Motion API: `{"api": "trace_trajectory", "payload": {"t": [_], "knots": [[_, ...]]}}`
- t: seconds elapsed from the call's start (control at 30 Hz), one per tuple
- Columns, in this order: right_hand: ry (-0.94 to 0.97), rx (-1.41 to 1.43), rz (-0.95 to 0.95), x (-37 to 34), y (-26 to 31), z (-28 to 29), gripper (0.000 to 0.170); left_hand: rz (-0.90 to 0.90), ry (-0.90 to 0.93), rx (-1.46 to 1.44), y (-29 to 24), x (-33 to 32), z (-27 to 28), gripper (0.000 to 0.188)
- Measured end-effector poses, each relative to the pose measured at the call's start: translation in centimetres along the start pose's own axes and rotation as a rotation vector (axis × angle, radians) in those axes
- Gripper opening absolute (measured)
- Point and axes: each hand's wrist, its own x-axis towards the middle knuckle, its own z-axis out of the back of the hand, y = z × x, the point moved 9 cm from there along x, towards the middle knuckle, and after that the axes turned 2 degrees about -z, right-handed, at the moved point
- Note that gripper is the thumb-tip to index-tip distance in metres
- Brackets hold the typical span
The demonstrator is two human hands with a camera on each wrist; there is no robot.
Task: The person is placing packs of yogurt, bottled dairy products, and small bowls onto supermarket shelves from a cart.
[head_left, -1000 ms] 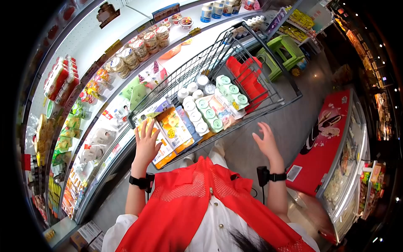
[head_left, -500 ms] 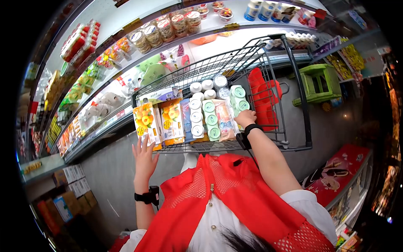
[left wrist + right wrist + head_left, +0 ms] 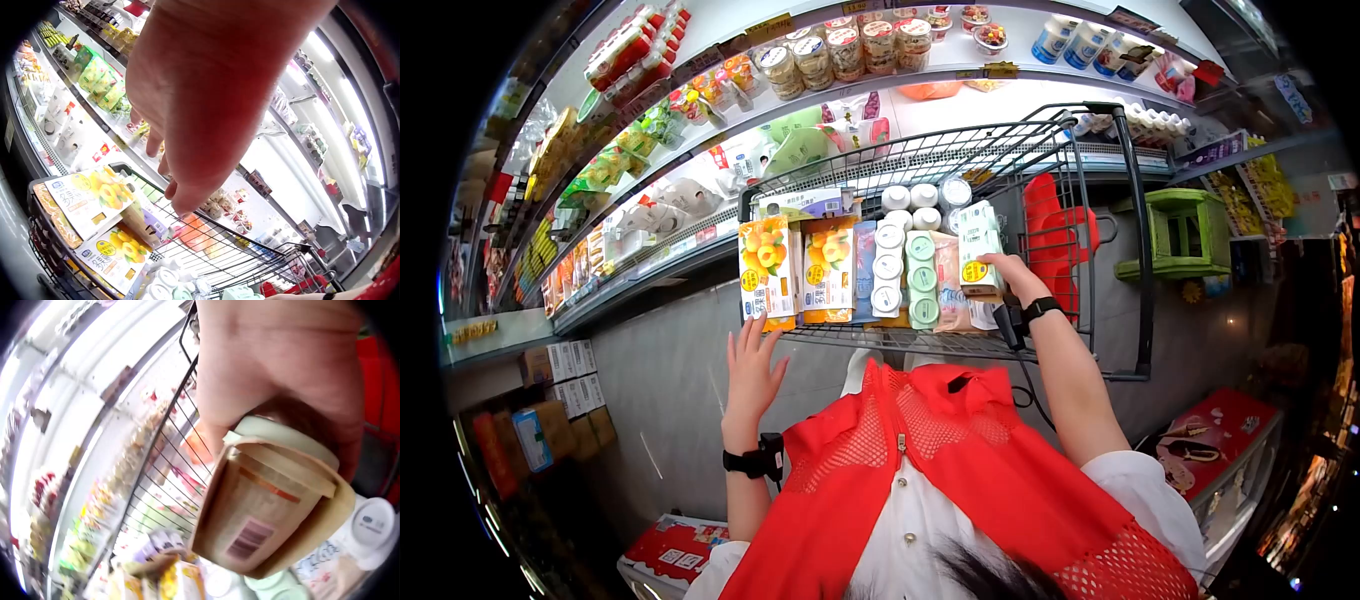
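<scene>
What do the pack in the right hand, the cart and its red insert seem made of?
Pack: matte cardboard sleeve, judging by its brown, folded edges; the cup inside, smooth-rimmed, is perhaps plastic.
Cart: probably coated metal, its thin wires evenly dark.
Red insert: likely smooth plastic, from its uniform colour and moulded shape.

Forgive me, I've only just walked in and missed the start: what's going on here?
A person in a red vest is at a shopping cart beside lit shop shelves. Their right hand grips a card-sleeved pack of cups, tilted, over the cart's load. Their left hand is open near the fruit-printed cartons. White-lidded containers and green-lidded cups stand between those cartons and the held pack.
</scene>
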Motion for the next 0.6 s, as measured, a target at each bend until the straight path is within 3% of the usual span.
{"api": "trace_trajectory", "payload": {"t": [0.13, 0.17, 0.2, 0.23, 0.3, 0.33, 0.37, 0.47, 0.57, 0.6], "knots": [[0.201, 0.139, 0.056, -4.2, 3.1, -4.0, 0.042, -0.112, -0.053, -0.145, -0.6, 2.4, 2.0, 0.042], [0.269, 0.078, 0.247, -6.4, 4.6, -5.8, 0.045, -0.13, -0.026, -0.317, -0.8, 3.1, 2.3, 0.045], [0.296, 0.061, 0.306, -8.0, 5.9, -6.5, 0.048, -0.155, -0.003, -0.491, -1.1, 4.0, 2.6, 0.048], [0.322, 0.042, 0.365, -9.5, 7.1, -7.4, 0.052, -0.18, -0.02, -0.49, -1.6, 4.4, 3.4, 0.048], [0.317, -0.047, 0.527, -15.2, 8.6, -10.7, 0.063, -0.144, 0.029, -0.97, -2.1, 5.5, 4.5, 0.058], [0.346, -0.115, 0.614, -16.8, 9.4, -12.0, 0.061, -0.205, 0.047, -0.93, -2.5, 6.4, 5.1, 0.065], [0.373, -0.187, 0.699, -18.3, 10.0, -13.0, 0.06, -0.172, 0.101, -1.404, -3.0, 6.5, 5.7, 0.069], [0.336, -0.35, 0.795, -22.7, 10.4, -15.4, 0.061, -0.165, 0.186, -1.527, -3.2, 6.3, 7.5, 0.082], [0.246, -0.471, 0.795, -25.5, 9.8, -16.7, 0.062, -0.352, 0.119, -1.534, -2.5, 5.3, 8.4, 0.097], [0.273, -0.499, 0.773, -25.9, 9.3, -17.3, 0.061, -0.342, 0.097, -1.53, -2.3, 4.8, 8.8, 0.093]]}}
